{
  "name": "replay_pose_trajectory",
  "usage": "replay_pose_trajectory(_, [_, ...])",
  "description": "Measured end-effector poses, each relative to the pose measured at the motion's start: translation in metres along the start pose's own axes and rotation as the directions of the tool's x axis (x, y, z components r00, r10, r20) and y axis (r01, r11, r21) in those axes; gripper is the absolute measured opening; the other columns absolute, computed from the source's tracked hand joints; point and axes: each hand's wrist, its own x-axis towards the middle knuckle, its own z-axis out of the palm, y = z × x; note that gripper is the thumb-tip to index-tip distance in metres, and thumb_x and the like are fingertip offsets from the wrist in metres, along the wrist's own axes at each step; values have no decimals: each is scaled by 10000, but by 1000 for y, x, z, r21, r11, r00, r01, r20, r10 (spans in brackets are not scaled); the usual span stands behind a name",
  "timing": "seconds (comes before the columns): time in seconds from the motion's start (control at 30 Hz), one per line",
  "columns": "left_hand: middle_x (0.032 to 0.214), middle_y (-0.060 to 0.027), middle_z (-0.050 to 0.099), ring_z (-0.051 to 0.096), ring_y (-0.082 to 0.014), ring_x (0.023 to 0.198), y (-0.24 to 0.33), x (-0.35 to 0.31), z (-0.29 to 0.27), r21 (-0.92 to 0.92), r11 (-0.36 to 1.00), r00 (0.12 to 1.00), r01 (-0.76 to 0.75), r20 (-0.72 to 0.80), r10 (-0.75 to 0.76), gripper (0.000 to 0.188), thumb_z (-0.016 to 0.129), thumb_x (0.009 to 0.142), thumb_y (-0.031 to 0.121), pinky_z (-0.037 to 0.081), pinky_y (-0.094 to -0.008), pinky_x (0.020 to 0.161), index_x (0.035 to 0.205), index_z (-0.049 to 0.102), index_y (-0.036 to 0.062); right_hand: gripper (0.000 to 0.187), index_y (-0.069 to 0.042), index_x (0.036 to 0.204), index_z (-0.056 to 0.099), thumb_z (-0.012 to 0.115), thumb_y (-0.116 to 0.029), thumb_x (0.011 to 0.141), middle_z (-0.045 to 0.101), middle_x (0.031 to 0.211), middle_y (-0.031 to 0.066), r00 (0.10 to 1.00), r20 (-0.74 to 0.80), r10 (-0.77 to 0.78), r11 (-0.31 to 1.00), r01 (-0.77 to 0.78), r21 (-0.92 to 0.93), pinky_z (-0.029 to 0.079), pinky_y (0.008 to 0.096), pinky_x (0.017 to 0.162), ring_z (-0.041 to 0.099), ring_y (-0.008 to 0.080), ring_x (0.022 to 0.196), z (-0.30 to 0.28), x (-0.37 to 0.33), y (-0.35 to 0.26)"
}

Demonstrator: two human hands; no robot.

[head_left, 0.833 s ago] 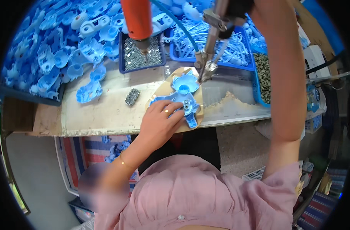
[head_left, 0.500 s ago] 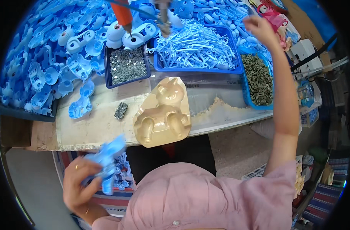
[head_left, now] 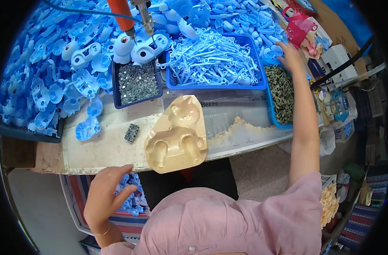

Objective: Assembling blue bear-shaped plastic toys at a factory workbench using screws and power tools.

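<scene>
Over the bin at the table's front edge, my left hand (head_left: 107,191) is open and holds nothing, its thumb and fingers apart. At the far right, my right hand (head_left: 290,57) reaches to the light blue plastic parts (head_left: 271,54) behind the tray of dull metal pieces (head_left: 280,95). Its fingers and thumb are spread beside those parts; whether they touch cannot be made out. A tan mould (head_left: 177,136) with bear-shaped hollows lies at the table's front edge. Left of it sits a small clump of metal pieces (head_left: 132,133). Below my left hand, the bin (head_left: 136,219) contains blue parts.
Blue toy parts (head_left: 36,72) heap high on the left. A dark tray of small metal pieces (head_left: 138,85) and a blue basket of thin blue sticks (head_left: 213,87) stand mid-table. An orange-handled tool (head_left: 121,15) hangs above. A pink jug-like thing (head_left: 299,29) stands far right.
My left hand has let go of the blue plastic piece, now above the bin. My right hand has come down and nearer to the blue parts behind the tray. The view has shifted slightly.
</scene>
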Motion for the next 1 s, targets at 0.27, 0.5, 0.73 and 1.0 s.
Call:
replay_pose_trajectory(0.27, [934, -130, 697, 652, -348, 890, 27, 54, 27, -119, 935, 942, -334, 3, 336, 291, 761, 855, 198, 509, -422, 790, 1106, 700, 62, 306, -90, 1187, 712, 718, -230, 915, 725, 1031, 138, 992, -125, -5, 951, 44, 305, 538, 381, 844, 693, 254, 945, -8, 8, 12])
replay_pose_trajectory(0.5, [920, -95, 707, 660, -317, 877, 41, 74, 48, -203, 886, 900, -417, 46, 434, 229, 751, 877, 194, 519, -413, 786, 1073, 713, 82, 356, -64, 1323, 658, 649, -226, 1005, 722, 1051, 68, 970, 70, 235, 645, -209, 735, 565, 266, 840, 698, 134, 941, -10, 12, 36])
replay_pose_trajectory(0.73, [962, -94, 712, 666, -324, 904, 46, 83, 63, -279, 826, 851, -490, 52, 523, 283, 746, 886, 184, 527, -411, 797, 1143, 693, 79, 406, 1, 1335, 613, 662, -227, 1003, 728, 1002, 76, 968, 128, 217, 388, -206, 898, 576, 252, 822, 704, 110, 886, -53, -29, -17])
replay_pose_trajectory(1.0, [987, -135, 710, 672, -345, 863, 87, 137, 94, -260, 876, 882, -406, -360, 303, 521, 740, 889, 189, 522, -437, 767, 1368, 557, 97, 163, 9, 1040, 708, 746, -73, 905, 739, 844, 91, 789, 332, -517, 485, -49, 873, 570, 268, 627, 718, 111, 742, -96, -152, -226])
